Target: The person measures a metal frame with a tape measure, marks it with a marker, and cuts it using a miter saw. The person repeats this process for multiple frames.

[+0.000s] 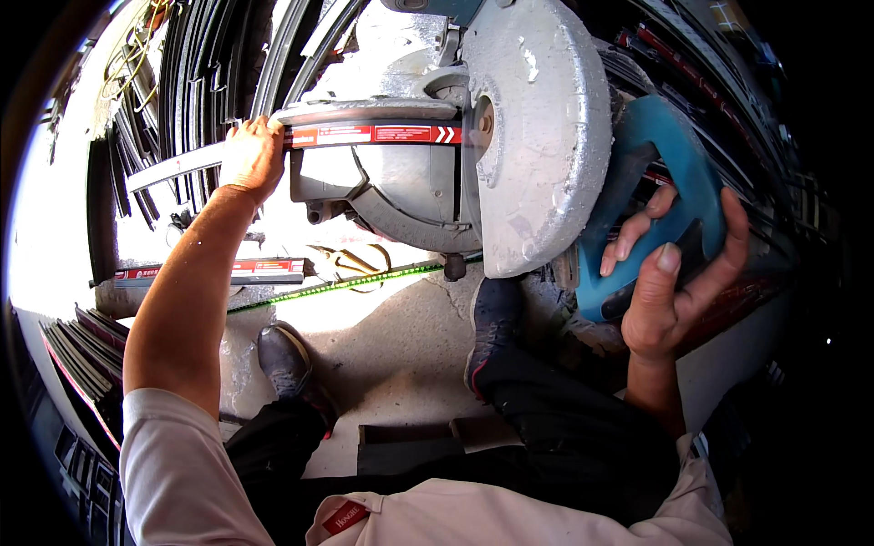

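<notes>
My left hand (251, 162) is closed round a long, narrow metal profile (187, 166) and keeps it against the fence of a miter saw (401, 205). A red printed strip runs along the profile, whose right end meets the blade area beside the rounded, dusty guard (551, 136). At the right, my right hand (669, 282) grips the teal saw handle (678, 136). Its fingers come through the handle's loop, and the thumb rests on the near side. The guard hides most of the blade.
A green measuring tape (341, 284) stretches below the saw, near pliers-like orange handles (355, 262). A short red-labelled profile (259, 270) lies left of them. Several dark profiles (205, 82) stand at the far left; more (86, 359) lie near left. My shoes (284, 359) are on the floor.
</notes>
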A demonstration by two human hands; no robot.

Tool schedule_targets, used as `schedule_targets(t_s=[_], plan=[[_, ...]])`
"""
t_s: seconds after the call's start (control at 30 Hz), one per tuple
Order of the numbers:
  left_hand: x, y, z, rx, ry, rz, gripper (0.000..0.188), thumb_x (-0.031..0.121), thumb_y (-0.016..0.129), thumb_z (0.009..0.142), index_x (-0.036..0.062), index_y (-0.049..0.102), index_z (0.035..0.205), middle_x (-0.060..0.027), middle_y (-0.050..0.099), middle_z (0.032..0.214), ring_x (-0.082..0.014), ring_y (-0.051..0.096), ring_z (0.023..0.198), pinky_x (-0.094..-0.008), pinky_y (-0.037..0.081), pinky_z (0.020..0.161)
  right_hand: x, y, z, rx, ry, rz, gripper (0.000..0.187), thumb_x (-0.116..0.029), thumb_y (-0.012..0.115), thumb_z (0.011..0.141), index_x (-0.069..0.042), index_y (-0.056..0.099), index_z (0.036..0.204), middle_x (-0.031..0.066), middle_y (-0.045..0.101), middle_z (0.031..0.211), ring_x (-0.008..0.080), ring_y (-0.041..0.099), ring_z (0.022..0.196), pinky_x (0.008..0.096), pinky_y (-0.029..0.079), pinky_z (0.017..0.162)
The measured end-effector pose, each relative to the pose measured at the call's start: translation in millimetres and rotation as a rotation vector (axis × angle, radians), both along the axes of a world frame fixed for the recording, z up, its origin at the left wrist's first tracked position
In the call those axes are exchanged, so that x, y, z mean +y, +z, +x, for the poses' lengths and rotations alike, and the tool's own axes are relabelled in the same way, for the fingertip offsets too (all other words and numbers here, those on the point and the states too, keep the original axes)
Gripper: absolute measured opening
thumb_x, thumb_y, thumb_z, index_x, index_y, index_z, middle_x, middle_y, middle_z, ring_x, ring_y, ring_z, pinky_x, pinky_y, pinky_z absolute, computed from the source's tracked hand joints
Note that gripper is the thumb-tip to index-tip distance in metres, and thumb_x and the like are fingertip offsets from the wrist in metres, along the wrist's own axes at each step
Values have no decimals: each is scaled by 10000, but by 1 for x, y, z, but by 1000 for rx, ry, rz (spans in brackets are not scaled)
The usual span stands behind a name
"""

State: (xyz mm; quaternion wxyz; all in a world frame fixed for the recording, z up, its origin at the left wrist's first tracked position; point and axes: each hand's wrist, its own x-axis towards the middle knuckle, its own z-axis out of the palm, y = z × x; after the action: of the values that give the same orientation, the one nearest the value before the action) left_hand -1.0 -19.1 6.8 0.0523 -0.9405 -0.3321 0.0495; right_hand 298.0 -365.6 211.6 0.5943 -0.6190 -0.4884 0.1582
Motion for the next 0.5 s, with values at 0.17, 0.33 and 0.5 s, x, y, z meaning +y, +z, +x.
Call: schedule_targets(t_s=[0.17,0.33,0.5], plan=[[0,-1,0,16,-7,-1,105,103,565,996,60,636,1062,-161,672,1063,-348,654,1110,-494,483,993,-2,-3,0,14,-10,5,740,-119,569,1043,-93,138,1643,172,559,1212,141,603,786,292,566,611],[7,-8,-8,-20,-22,11,105,100,566,992,54,619,1069,-160,657,1061,-350,655,1075,-492,477,976,-3,-4,3,20,43,34,723,-87,568,1037,-96,164,1638,171,552,1214,126,595,782,285,567,631],[2,-8,-6,-54,-52,51,100,101,557,986,64,625,1051,-146,659,1051,-338,660,1058,-485,480,947,-5,-9,0,9,36,32,710,-42,567,1023,-108,198,1626,159,548,1224,110,596,791,269,576,643]])
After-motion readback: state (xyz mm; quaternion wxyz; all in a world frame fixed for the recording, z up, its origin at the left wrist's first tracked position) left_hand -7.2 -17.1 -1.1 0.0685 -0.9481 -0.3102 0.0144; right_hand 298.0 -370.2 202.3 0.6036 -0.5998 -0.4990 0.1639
